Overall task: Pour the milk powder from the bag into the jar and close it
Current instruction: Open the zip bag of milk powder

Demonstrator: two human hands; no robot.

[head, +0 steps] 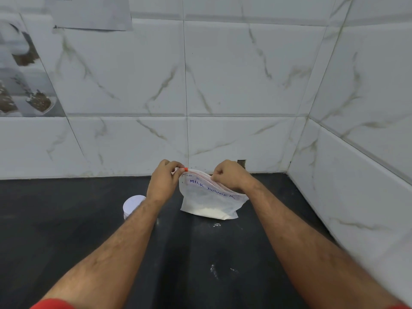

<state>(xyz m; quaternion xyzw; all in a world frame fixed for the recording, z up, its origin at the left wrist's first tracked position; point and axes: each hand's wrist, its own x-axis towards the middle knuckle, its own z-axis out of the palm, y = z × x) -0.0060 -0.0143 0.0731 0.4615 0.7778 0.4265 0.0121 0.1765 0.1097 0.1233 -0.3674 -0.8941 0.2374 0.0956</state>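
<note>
Dark countertop [66, 230], matt black, running back to the tiled walls on two sides. White marble-look wall tiles [234, 70] with grey-brown veining behind, meeting a second tiled wall [367, 134] at the countertop's far right corner. Small dark gap [241, 163] low in the back wall, just above the countertop's far edge. Sheet of paper [89, 12] stuck high on the back wall, upper left, printing too blurred to read. Decorative picture tiles [24, 81] at the far left, possibly bowls of grain or spice. Few white specks of powder [216, 225] scattered mid-countertop, more [214, 271] nearer the front edge.
</note>
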